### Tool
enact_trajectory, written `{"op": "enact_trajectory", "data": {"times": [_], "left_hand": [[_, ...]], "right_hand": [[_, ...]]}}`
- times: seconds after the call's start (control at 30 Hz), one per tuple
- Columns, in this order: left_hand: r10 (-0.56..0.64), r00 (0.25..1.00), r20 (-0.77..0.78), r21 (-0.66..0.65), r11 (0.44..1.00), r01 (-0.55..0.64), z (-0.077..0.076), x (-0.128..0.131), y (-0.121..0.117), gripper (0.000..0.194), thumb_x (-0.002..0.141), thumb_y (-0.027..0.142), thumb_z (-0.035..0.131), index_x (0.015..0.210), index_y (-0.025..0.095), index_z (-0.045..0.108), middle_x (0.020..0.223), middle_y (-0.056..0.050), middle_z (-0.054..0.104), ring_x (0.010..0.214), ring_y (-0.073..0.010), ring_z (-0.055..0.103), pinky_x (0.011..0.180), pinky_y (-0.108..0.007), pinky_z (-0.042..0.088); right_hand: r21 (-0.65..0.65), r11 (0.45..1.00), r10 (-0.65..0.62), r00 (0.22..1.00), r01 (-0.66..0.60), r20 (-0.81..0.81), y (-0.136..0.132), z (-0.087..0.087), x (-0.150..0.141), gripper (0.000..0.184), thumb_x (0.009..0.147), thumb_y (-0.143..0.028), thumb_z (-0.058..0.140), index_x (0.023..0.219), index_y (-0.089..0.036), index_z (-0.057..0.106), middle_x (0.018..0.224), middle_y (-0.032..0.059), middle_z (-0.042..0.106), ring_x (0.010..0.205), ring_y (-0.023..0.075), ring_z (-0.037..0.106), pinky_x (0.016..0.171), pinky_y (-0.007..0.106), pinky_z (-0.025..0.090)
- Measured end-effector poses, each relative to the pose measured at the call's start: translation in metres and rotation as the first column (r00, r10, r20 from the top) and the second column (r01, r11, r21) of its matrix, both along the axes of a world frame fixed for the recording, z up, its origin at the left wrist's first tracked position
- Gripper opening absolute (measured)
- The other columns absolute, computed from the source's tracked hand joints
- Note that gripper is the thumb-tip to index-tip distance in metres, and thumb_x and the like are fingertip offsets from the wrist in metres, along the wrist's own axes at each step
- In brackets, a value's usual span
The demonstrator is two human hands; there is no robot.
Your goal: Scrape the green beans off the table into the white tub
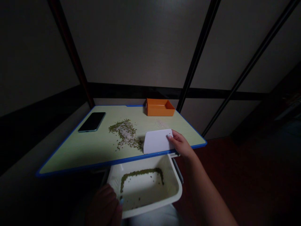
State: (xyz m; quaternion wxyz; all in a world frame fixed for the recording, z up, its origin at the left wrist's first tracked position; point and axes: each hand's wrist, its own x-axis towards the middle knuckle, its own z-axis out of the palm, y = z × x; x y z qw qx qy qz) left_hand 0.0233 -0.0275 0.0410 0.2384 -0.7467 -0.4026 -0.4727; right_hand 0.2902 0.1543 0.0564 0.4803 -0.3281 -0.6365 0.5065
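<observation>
My right hand (181, 142) is closed on the right end of a white dough scraper (156, 141), which stands on edge on the tabletop close to its front. Touching or just left of the scraper lies a loose spread of small green beans (121, 125) mixed with white grains (127, 134). Below the table edge, a white plastic tub (174, 188) holds a line of green beans along its inner sides and a few scattered ones. Dim but visible, my left hand (104, 204) grips the tub's left rim; some of its fingers are lost in shadow.
The pale tabletop (101, 147) has a blue edge. A smartphone (92, 121) lies at its left, and an orange open box (160, 110) stands at the back right. Faint white grains (162, 123) lie before the box. Panelled wall (136, 44) rises behind.
</observation>
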Motion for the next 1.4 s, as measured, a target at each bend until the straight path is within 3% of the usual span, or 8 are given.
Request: {"op": "enact_trajectory", "data": {"times": [0.2, 0.5, 0.7, 0.83, 0.93, 1.07, 1.2, 1.4], "left_hand": [[-0.044, 0.999, 0.011, -0.023, 0.999, 0.044, -0.001, 0.0, 0.001, 0.021, 0.079, 0.01, 0.046, 0.062, 0.021, 0.05, 0.05, 0.003, 0.054, 0.053, -0.0102, 0.055, 0.064, -0.028, 0.05], [-0.05, 0.999, 0.017, -0.038, 0.998, 0.051, 0.003, 0.004, 0.001, 0.025, 0.081, 0.01, 0.044, 0.059, 0.022, 0.047, 0.046, 0.004, 0.048, 0.048, -0.0096, 0.05, 0.058, -0.027, 0.046], [-0.027, 0.999, 0.019, -0.014, 1.0, 0.027, 0.006, 0.005, 0.001, 0.025, 0.08, 0.009, 0.045, 0.059, 0.022, 0.049, 0.048, 0.004, 0.052, 0.052, -0.0105, 0.054, 0.06, -0.028, 0.048], [-0.018, 0.999, 0.035, -0.006, 1.0, 0.018, 0.006, 0.005, 0.001, 0.024, 0.079, 0.01, 0.045, 0.06, 0.021, 0.051, 0.049, 0.003, 0.053, 0.055, -0.0107, 0.055, 0.063, -0.027, 0.048], [-0.031, 0.999, 0.035, -0.04, 0.999, 0.032, 0.004, 0.004, 0.001, 0.026, 0.079, 0.009, 0.043, 0.058, 0.022, 0.047, 0.047, 0.004, 0.049, 0.053, -0.0104, 0.053, 0.064, -0.027, 0.049], [-0.007, 1.0, 0.019, -0.028, 1.0, 0.007, 0.003, 0.003, -0.001, 0.02, 0.081, 0.011, 0.044, 0.065, 0.02, 0.052, 0.053, 0.002, 0.056, 0.057, -0.0111, 0.056, 0.066, -0.028, 0.049], [-0.01, 1.0, 0.021, -0.053, 0.999, 0.011, 0.002, 0.003, -0.002, 0.024, 0.082, 0.012, 0.042, 0.061, 0.021, 0.05, 0.049, 0.003, 0.053, 0.053, -0.011, 0.055, 0.061, -0.028, 0.048], [0.005, 1.0, -0.005, -0.039, 0.999, -0.005, -0.001, -0.001, -0.001, 0.019, 0.08, 0.012, 0.046, 0.065, 0.021, 0.054, 0.054, 0.002, 0.06, 0.056, -0.0116, 0.059, 0.064, -0.029, 0.05]], "right_hand": [[0.029, 0.995, -0.094, 0.993, 0.097, -0.072, 0.002, -0.003, 0.002, 0.033, 0.079, -0.047, 0.06, 0.096, -0.019, 0.064, 0.086, 0.0019, 0.068, 0.074, 0.016, 0.06, 0.066, 0.025, 0.046], [0.008, 0.975, -0.219, 0.965, 0.222, -0.143, 0.001, -0.008, 0.001, 0.035, 0.077, -0.049, 0.062, 0.093, -0.019, 0.063, 0.082, 0.0025, 0.069, 0.07, 0.0167, 0.06, 0.063, 0.026, 0.047], [0.104, 0.945, -0.296, 0.945, 0.311, -0.141, -0.015, -0.007, -0.001, 0.03, 0.08, -0.047, 0.059, 0.089, -0.019, 0.062, 0.08, 0.0018, 0.066, 0.07, 0.0152, 0.058, 0.063, 0.025, 0.045], [0.272, 0.892, -0.363, 0.931, 0.361, -0.044, -0.046, -0.007, -0.003, 0.021, 0.087, -0.036, 0.052, 0.078, -0.019, 0.059, 0.069, -0.0005, 0.06, 0.062, 0.0121, 0.055, 0.055, 0.021, 0.043], [0.505, 0.82, -0.366, 0.925, 0.268, 0.103, -0.07, -0.002, -0.004, 0.014, 0.089, -0.023, 0.049, 0.086, -0.021, 0.062, 0.08, 0.0027, 0.067, 0.076, 0.0149, 0.063, 0.067, 0.024, 0.049], [0.744, 0.666, -0.286, 0.938, 0.049, 0.194, -0.088, 0.007, -0.009, 0.025, 0.086, -0.01, 0.044, 0.099, -0.023, 0.06, 0.092, 0.0043, 0.071, 0.092, 0.0169, 0.066, 0.091, 0.035, 0.047], [0.8, 0.599, -0.29, 0.921, -0.037, 0.26, -0.092, 0.008, -0.013, 0.032, 0.082, -0.006, 0.042, 0.104, -0.023, 0.058, 0.099, 0.006, 0.071, 0.094, 0.0171, 0.067, 0.094, 0.039, 0.046], [0.819, 0.567, -0.322, 0.889, -0.094, 0.325, -0.095, 0.003, -0.013, 0.04, 0.08, -0.005, 0.041, 0.113, -0.025, 0.053, 0.102, 0.0066, 0.071, 0.099, 0.0172, 0.066, 0.096, 0.041, 0.045]]}}
